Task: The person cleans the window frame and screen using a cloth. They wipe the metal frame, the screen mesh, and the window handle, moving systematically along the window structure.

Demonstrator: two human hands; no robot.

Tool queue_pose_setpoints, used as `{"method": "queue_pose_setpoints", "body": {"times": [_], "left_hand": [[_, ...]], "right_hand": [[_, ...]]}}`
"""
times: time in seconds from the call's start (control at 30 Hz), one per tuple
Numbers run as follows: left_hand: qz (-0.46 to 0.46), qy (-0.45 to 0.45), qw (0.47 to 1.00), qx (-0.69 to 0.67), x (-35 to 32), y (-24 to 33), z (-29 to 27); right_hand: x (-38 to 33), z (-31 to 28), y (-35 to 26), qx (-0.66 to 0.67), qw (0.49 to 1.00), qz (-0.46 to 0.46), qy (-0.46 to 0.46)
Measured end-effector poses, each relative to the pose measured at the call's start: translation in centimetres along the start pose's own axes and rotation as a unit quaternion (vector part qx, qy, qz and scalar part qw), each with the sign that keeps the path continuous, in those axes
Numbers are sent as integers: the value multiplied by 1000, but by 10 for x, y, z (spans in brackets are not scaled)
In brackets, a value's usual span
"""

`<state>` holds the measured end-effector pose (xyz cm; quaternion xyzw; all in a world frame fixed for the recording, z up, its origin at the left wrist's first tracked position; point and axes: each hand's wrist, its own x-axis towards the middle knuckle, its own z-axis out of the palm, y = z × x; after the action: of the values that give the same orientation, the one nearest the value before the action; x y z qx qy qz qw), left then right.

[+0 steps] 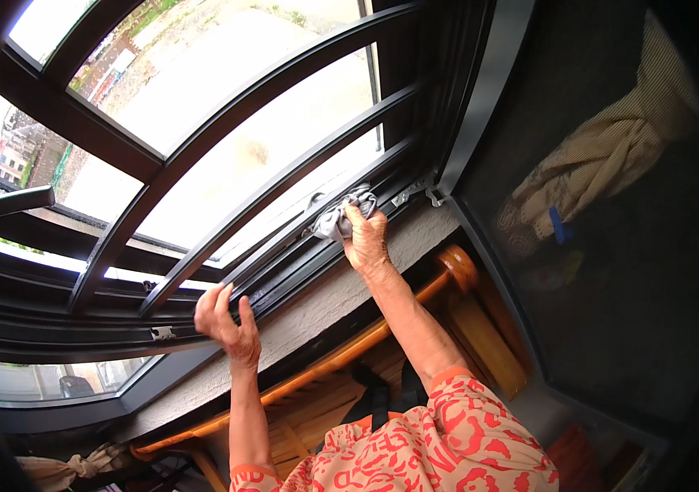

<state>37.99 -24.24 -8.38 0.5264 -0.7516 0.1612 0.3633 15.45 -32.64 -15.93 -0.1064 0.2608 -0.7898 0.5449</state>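
My right hand (368,240) grips a crumpled grey cloth (335,220), pressed against the lower track of the dark window frame (292,261). Part of the cloth bunches up beyond my fingers, close to the frame's far right corner. My left hand (230,328) is at the same lower rail, farther left, with nothing in it. Its thumb stands apart from the fingers, and the fingertips are at the frame's edge; whether they touch it I cannot tell. Dark bars (284,175) run across the window just above both hands.
A black window handle (13,202) juts out at the left. Below the frame runs a rough pale sill (304,316), with a wooden bench (316,377) close under it. To the right stands a dark mesh screen panel (612,328), with a knotted beige curtain (603,156) behind it.
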Motion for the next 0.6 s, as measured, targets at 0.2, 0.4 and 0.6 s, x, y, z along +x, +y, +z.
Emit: {"method": "queue_pose_setpoints", "body": {"times": [0.2,0.4,0.6], "left_hand": [[-11,-123,990,62,8,-21,33],[-33,-192,977,86,17,-27,37],[-33,-190,977,92,18,-26,43]], "right_hand": [[34,-6,-36,-28,995,-7,96],[84,-33,-76,-183,957,-178,135],[84,-16,-75,-336,883,-280,172]]}}
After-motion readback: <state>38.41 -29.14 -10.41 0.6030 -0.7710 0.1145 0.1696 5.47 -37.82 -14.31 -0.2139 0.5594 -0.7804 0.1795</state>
